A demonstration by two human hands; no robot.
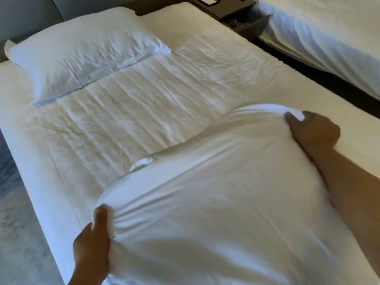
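1. Between the two hands stretched a white pillow (216, 202), plump and slightly blurred, its cover pulled into tight folds at both gripped corners.
2. The left hand (92, 247) gripped the near corner, with the thumb on top and the fingers curled under the fabric.
3. The right hand (314, 132) pinched the far corner, a fold of cover bunched between thumb and fingers. Its bare forearm ran along the pillow's right edge.
4. Under both hands lay the bed (133, 116), its white sheet creased in parallel lines. I could not tell whether the pillow rested on it or hung just above.
5. Well beyond the left hand, at the head of the bed, a second pillow (82, 52) lay flat on the sheet, apart from the held one.
6. Far past the right hand stood a dark nightstand (242, 17), and to its right a neighbouring bed (329, 38) draped in white.
7. Left of the left hand, below the mattress edge, grey carpet (16, 202) showed.
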